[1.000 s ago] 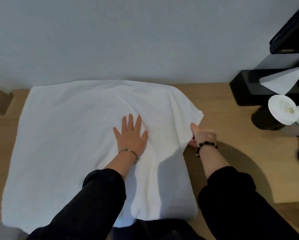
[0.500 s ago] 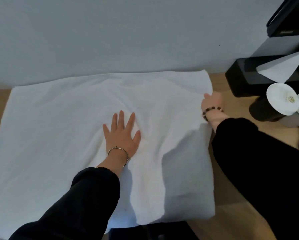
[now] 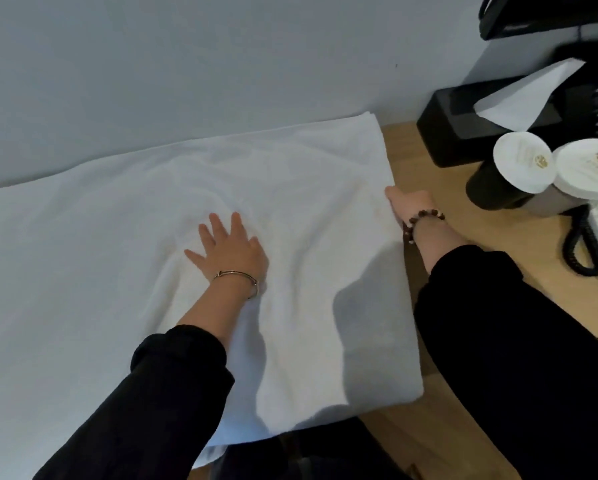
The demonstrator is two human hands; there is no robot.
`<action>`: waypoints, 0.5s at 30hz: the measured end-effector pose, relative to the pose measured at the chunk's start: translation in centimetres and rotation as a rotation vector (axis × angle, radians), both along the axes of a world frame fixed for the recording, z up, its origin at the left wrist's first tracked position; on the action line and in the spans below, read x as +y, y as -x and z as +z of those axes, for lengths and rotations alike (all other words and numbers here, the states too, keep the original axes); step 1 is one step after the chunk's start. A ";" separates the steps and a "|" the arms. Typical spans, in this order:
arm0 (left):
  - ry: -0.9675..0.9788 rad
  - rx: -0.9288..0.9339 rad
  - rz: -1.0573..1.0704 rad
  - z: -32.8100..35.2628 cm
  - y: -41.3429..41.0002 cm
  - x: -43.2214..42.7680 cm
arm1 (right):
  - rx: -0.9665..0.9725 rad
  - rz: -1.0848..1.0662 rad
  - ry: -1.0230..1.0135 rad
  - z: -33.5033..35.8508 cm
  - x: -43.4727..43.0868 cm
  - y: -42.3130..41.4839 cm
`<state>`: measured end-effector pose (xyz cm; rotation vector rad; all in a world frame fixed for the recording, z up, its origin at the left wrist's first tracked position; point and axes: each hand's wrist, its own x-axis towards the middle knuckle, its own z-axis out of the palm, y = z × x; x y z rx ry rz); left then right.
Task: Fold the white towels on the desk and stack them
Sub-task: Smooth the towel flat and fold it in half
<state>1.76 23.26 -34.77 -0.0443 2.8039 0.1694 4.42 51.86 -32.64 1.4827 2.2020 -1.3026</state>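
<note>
A large white towel [image 3: 110, 271] lies spread flat over the wooden desk [image 3: 463, 244], its far edge against the wall and its near edge hanging over the desk's front. My left hand [image 3: 231, 252] presses flat on the towel's middle with fingers spread; a metal bangle circles that wrist. My right hand [image 3: 410, 207], wearing a bead bracelet, holds the towel's right edge, thumb on top and fingers hidden beneath the cloth.
To the right stand a black tissue box [image 3: 463, 126] with a white tissue sticking up, two dark cups with white paper lids [image 3: 522, 161], and a phone with a coiled black cord [image 3: 577, 247]. A grey wall [image 3: 221, 64] closes the far side.
The folded-in right corner of the towel has been pulled out flat toward the wall. My right hand then slid back along the right edge. My left hand stayed pressed on the middle.
</note>
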 end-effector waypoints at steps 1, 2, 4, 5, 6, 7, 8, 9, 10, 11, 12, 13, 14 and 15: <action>-0.039 0.006 -0.009 0.3 -0.4 1.0 | -0.012 -0.002 0.096 -0.1 0.2 -1.1; -0.066 0.024 -0.060 0.4 -1.2 1.8 | 0.002 -0.019 0.201 -0.3 0.3 -2.2; -0.052 0.061 -0.220 -0.1 -2.8 2.5 | 0.057 -0.086 0.407 -0.5 0.3 -4.5; -0.017 0.076 -0.279 -0.6 -3.4 2.4 | 0.074 -0.115 0.492 -0.6 0.2 -5.7; 0.012 0.092 -0.308 -1.2 -3.6 2.0 | 0.076 -0.133 0.569 -0.7 -0.1 -6.9; 0.026 0.108 -0.311 -1.6 -3.6 1.8 | 0.067 -0.139 0.640 -0.8 -0.4 -8.1; 0.026 0.118 -0.302 -1.8 -3.5 1.6 | 0.062 -0.138 0.703 -1.0 -0.8 -9.2; 0.019 0.122 -0.293 -1.9 -3.4 1.6 | 0.063 -0.140 0.749 -1.1 -1.3 -10.1; 0.010 0.123 -0.295 -1.9 -3.4 1.8 | 0.063 -0.143 0.767 -1.1 -1.7 -10.9; 0.001 0.126 -0.295 -1.9 -3.4 1.8 | 0.056 -0.127 0.750 -0.9 -2.2 -11.3; -0.007 0.127 -0.294 -1.9 -3.4 1.8 | 0.038 -0.083 0.666 -0.7 -2.6 -11.7; -0.015 0.130 -0.297 -1.9 -3.4 1.7 | 0.014 -0.019 0.505 -0.6 -2.8 -11.9; -0.019 0.134 -0.300 -2.0 -3.3 1.6 | -0.006 0.062 0.281 -0.5 -2.8 -12.0; -0.018 0.133 -0.306 -2.0 -3.2 1.6 | -0.012 0.144 0.031 -0.5 -2.6 -12.1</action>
